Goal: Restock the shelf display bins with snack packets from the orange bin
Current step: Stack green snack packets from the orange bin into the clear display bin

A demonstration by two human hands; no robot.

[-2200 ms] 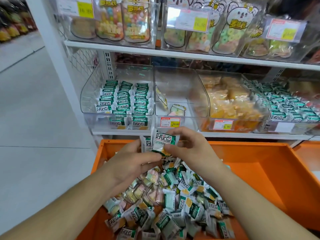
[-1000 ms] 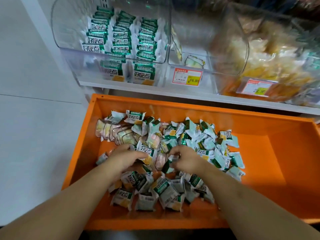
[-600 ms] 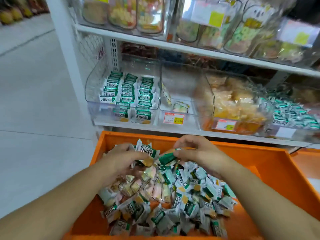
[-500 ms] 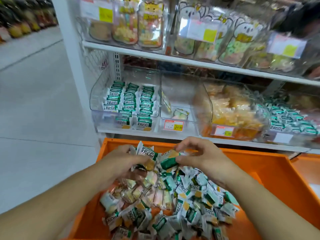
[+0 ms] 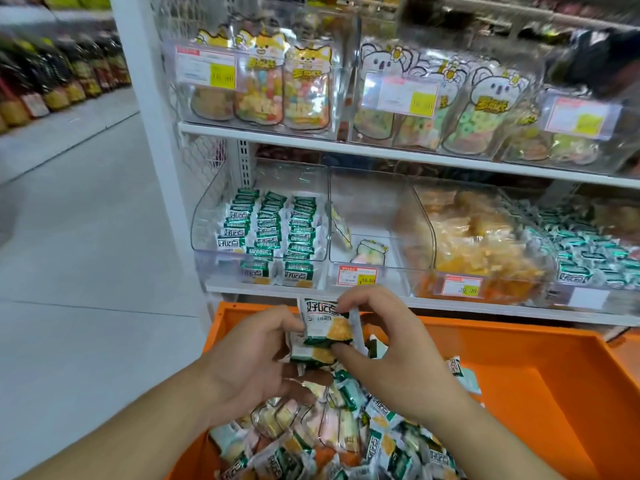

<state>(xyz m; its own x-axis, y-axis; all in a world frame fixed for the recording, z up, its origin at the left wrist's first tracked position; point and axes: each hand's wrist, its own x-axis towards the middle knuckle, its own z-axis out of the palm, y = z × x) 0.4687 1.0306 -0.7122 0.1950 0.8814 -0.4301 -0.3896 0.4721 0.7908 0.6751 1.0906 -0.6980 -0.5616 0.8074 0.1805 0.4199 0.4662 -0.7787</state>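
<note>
Two hands meet over the orange bin (image 5: 540,375), sharing a small stack of snack packets (image 5: 323,332). I read the right hand (image 5: 388,355) as a closed pinch grip: curled fingers over the top edge of the front packet, thumb under its lower edge. The left hand (image 5: 252,362) cups the stack from its left side, fingers curled behind; exact packet count in the stack I cannot tell. Front packet is a glossy, crinkled film pillow pack, white and green with bold characters, and a yellow-orange patch at the lower right.

Below the grip, loose packets (image 5: 346,441) lie heaped in the bin, same film, some pale and translucent. Bin walls are smooth, matte orange plastic.

Above and left of the grip, a clear rigid display bin (image 5: 207,223) with a curved side wall holds neat rows of matching green-white packets (image 5: 273,230). Directly above the grip, a second clear bin (image 5: 381,202) holds only a couple of pale packets. Right of that, another bin (image 5: 485,237) of yellowish wrapped pieces, blurred.
</note>
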